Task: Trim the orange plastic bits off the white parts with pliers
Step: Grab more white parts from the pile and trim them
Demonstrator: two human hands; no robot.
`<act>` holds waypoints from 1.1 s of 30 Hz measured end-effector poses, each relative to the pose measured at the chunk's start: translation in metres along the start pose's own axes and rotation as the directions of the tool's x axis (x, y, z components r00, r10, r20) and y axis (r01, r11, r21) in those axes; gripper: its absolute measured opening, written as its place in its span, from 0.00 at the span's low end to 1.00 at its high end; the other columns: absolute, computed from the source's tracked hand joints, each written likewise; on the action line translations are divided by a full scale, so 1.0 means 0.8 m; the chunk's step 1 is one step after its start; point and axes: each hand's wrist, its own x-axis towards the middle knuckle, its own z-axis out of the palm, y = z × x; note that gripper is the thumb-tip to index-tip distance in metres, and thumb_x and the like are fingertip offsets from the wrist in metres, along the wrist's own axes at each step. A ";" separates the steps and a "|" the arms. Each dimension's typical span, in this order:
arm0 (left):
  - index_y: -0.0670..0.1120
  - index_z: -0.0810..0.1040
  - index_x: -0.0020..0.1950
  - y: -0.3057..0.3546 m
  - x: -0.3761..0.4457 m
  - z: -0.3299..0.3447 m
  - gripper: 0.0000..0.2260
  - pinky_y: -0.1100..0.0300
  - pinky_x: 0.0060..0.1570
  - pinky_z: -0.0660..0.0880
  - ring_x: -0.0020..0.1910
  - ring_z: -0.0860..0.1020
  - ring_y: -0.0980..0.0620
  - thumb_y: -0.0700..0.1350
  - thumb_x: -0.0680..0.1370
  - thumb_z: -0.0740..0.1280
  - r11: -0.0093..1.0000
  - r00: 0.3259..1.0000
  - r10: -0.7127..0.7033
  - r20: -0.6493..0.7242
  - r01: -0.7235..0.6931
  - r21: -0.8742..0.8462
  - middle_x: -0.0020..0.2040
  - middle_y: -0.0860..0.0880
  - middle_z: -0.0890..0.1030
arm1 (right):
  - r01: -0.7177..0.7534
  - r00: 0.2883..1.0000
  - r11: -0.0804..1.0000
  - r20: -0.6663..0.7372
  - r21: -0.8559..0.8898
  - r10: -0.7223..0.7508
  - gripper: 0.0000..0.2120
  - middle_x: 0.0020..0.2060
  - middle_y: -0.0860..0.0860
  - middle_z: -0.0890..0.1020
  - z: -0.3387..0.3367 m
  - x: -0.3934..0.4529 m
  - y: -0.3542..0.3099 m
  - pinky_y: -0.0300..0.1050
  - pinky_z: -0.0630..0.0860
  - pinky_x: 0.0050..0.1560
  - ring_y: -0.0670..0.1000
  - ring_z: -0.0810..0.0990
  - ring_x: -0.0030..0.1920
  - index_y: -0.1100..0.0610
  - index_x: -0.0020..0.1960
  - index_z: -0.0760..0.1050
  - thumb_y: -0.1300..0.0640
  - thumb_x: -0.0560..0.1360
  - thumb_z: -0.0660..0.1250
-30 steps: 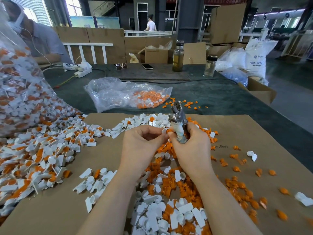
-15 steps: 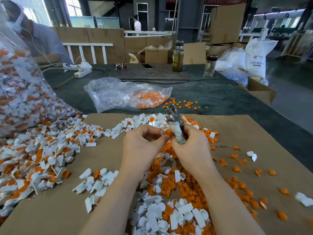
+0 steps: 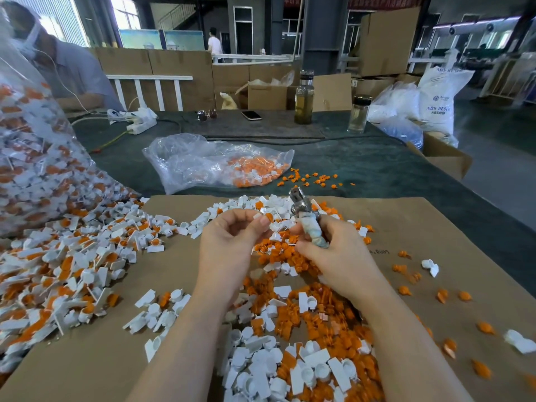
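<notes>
The left hand [image 3: 232,245] pinches a white part [image 3: 262,218], its orange bit seemingly facing right, just left of the upright pliers [image 3: 304,216] gripped in the right hand [image 3: 333,253].

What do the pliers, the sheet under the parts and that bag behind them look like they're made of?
Pliers: dull grey metal head, handle apparently wrapped in worn pale tape or cloth. Sheet: brown matte cardboard, with a raw edge. Bag: thin clear plastic film, crinkled and glossy.
</notes>
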 end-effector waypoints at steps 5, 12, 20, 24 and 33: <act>0.43 0.82 0.47 -0.001 0.001 -0.001 0.02 0.70 0.38 0.77 0.38 0.85 0.55 0.39 0.75 0.73 0.999 1.000 0.012 0.004 -0.011 -0.047 0.39 0.50 0.86 | 0.017 0.991 0.997 0.130 -0.075 -0.007 0.07 0.44 0.47 0.82 -0.004 -0.002 -0.004 0.53 0.80 0.46 0.49 0.81 0.43 0.51 0.52 0.78 0.56 0.74 0.69; 0.44 0.82 0.45 -0.002 0.002 -0.002 0.02 0.68 0.40 0.78 0.37 0.83 0.58 0.37 0.77 0.71 0.997 0.995 0.072 0.070 -0.070 -0.037 0.37 0.52 0.85 | 0.083 0.978 0.984 0.203 -0.158 -0.050 0.09 0.37 0.42 0.77 0.003 -0.001 -0.003 0.33 0.68 0.31 0.36 0.76 0.38 0.43 0.43 0.71 0.52 0.74 0.70; 0.42 0.81 0.47 -0.005 0.003 -0.005 0.01 0.67 0.42 0.77 0.39 0.82 0.57 0.38 0.76 0.70 0.992 0.989 0.108 0.101 -0.100 -0.078 0.39 0.51 0.84 | 0.102 0.972 0.982 0.224 -0.156 -0.065 0.04 0.39 0.45 0.81 0.007 -0.001 -0.006 0.45 0.78 0.38 0.46 0.80 0.38 0.46 0.48 0.76 0.55 0.76 0.66; 0.44 0.81 0.45 -0.007 0.005 -0.006 0.02 0.65 0.43 0.78 0.39 0.82 0.56 0.38 0.76 0.71 0.990 0.990 0.107 0.095 -0.097 -0.104 0.39 0.51 0.84 | 0.124 0.974 0.978 0.207 -0.169 -0.088 0.05 0.36 0.47 0.79 0.011 -0.002 -0.006 0.42 0.71 0.31 0.45 0.76 0.33 0.49 0.46 0.76 0.59 0.76 0.64; 0.45 0.82 0.45 -0.008 0.008 -0.010 0.06 0.64 0.42 0.78 0.39 0.82 0.55 0.46 0.71 0.72 0.991 0.992 0.034 0.122 -0.017 -0.133 0.39 0.49 0.84 | 0.147 0.976 0.958 0.192 -0.246 -0.100 0.02 0.34 0.49 0.77 0.015 -0.001 -0.006 0.47 0.71 0.32 0.47 0.73 0.32 0.53 0.44 0.72 0.59 0.75 0.63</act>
